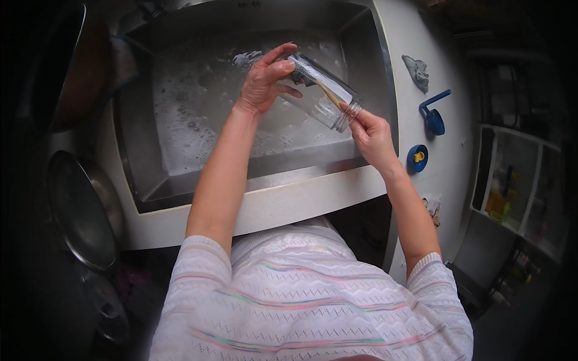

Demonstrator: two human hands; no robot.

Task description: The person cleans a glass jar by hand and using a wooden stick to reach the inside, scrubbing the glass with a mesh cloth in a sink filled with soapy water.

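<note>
Over a stainless steel sink [289,163] of soapy water [185,122], a clear glass jar [339,89] lies tilted between my hands, its threaded mouth down toward the right. My left hand [266,79] supports the jar's closed end, fingers spread around the glass. Through the mouth runs the light wooden handle [332,95] of what looks like a bottle brush. Its dark head [301,77] is inside the jar near the closed end, partly hidden by my left fingers. Close to the jar's mouth, my right hand [374,135] pinches the handle's end.
On the counter right of the sink lie a crumpled grey cloth [417,74], a blue scoop [435,122] and a round blue lid [417,164] with a yellow part. Metal bowls [81,212] stand at the left, below a large dark vessel [86,76]. A shelf unit [510,180] is far right.
</note>
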